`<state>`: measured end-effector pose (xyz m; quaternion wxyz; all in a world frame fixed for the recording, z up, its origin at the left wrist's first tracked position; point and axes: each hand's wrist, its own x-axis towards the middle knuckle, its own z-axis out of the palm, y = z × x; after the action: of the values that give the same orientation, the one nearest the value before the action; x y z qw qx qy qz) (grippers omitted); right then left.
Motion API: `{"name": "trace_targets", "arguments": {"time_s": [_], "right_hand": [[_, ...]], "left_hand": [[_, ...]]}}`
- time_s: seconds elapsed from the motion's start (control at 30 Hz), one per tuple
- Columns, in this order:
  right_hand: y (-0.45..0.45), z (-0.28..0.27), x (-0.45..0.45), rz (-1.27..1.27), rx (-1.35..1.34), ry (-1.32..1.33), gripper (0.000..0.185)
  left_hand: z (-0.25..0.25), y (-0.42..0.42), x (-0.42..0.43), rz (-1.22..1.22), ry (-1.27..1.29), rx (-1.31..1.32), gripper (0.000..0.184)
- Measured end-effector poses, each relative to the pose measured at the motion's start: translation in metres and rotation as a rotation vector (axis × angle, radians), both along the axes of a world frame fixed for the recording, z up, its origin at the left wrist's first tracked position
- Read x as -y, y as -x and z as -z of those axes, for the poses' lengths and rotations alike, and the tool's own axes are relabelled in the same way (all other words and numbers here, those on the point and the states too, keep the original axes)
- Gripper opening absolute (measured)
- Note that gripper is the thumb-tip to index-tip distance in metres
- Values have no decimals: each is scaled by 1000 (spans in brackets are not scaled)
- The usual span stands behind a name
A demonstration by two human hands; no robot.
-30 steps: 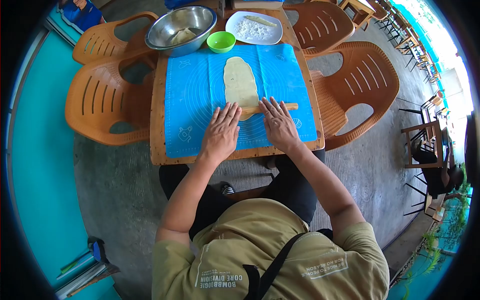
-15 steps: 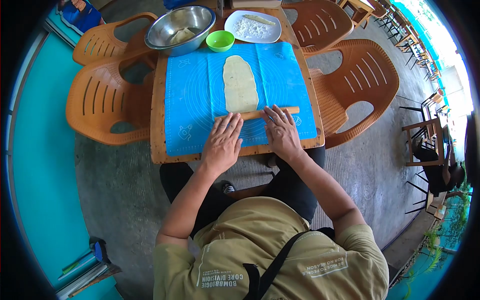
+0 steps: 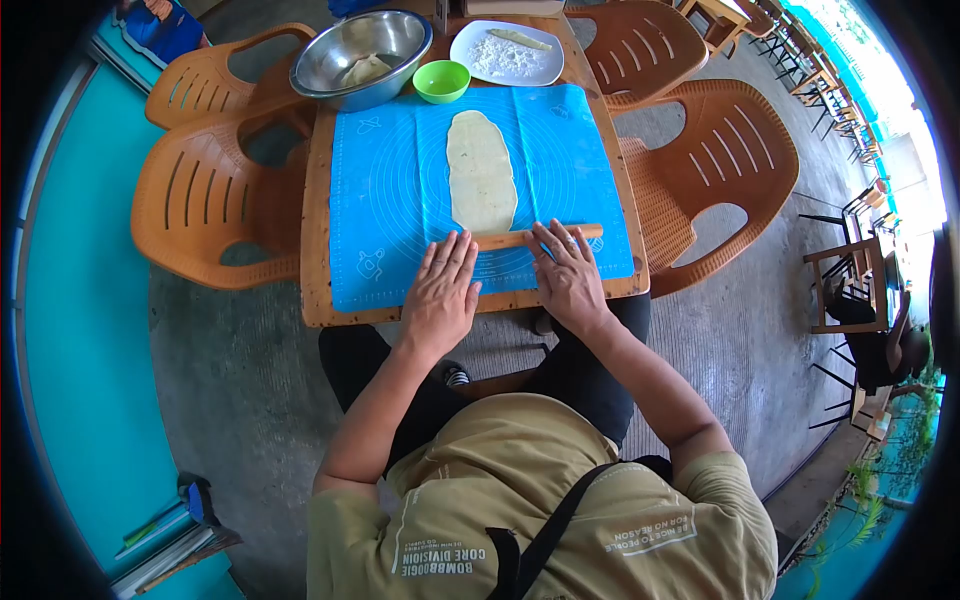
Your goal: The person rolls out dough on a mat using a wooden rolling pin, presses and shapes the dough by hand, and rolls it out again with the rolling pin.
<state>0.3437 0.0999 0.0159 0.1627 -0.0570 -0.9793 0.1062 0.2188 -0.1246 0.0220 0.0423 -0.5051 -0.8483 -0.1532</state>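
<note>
A long, flat sheet of dough (image 3: pixel 482 170) lies lengthwise on the blue mat (image 3: pixel 380 190). Across its near end rests a wooden rolling pin (image 3: pixel 503 239). My left hand (image 3: pixel 441 290) lies palm down with outstretched fingers at the pin's left end. Toward the right end, my right hand (image 3: pixel 572 282) has its fingers spread flat over the pin, a ring on one of them. The pin's left tip is hidden under my left fingers.
Behind the mat stand a metal bowl (image 3: pixel 398 42) with dough inside, a green bowl (image 3: pixel 441 82) and a white plate (image 3: pixel 507 72) with white powder. Orange chairs (image 3: pixel 225 190) flank the wooden table (image 3: pixel 316 250) on both sides.
The rolling pin and both hands have moved toward my body, from on the dough to its near end. The right hand has also shifted slightly right.
</note>
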Motion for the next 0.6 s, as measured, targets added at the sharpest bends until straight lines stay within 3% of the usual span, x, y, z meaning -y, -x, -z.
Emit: {"name": "trace_targets", "arguments": {"time_s": [0.2, 0.27, 0.37, 0.6], "right_hand": [[-9, -5, -4, -77, -96, 1, 50], [-7, -7, -5, -53, -127, 123, 47], [-4, -4, -5, -19, -147, 3, 48], [11, -1, -19, -99, -84, 38, 43]], "left_hand": [[-8, -15, 12, 32, -25, 27, 57], [-8, -14, 14, 31, -38, 46, 57], [0, -10, 12, 6, -80, 31, 56], [0, 1, 2, -19, -148, 21, 52]]}}
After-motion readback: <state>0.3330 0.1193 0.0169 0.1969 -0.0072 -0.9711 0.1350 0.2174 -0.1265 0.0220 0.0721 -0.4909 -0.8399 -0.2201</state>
